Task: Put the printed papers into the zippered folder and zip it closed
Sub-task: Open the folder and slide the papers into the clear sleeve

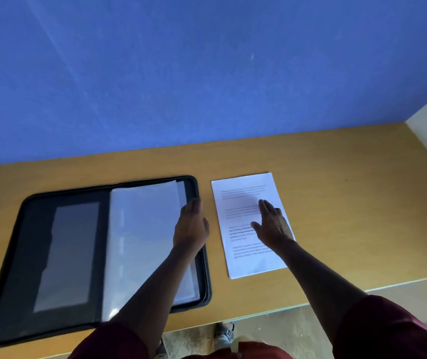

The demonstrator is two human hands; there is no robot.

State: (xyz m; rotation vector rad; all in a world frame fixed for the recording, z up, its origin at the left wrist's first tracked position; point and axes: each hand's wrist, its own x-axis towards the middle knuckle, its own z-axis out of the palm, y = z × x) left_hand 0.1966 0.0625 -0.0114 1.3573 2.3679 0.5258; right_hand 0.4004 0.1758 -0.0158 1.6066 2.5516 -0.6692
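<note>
A black zippered folder (25, 255) lies unzipped and spread flat on the left of the wooden table. Its left half has a grey pocket, its right half holds clear plastic sleeves (142, 229). My left hand (191, 226) rests flat with fingers extended at the right edge of the sleeves. The printed papers (243, 203), a white stack with text, lie on the table just right of the folder. Above the middle of that stack is my right hand (272, 224), fingers spread and palm down; it grips nothing.
The wooden table (349, 216) meets a blue wall (207, 73) at the back. Its front edge runs close to my body. A pale wall stands at the right. Below the edge I see the floor and a shoe (224, 332).
</note>
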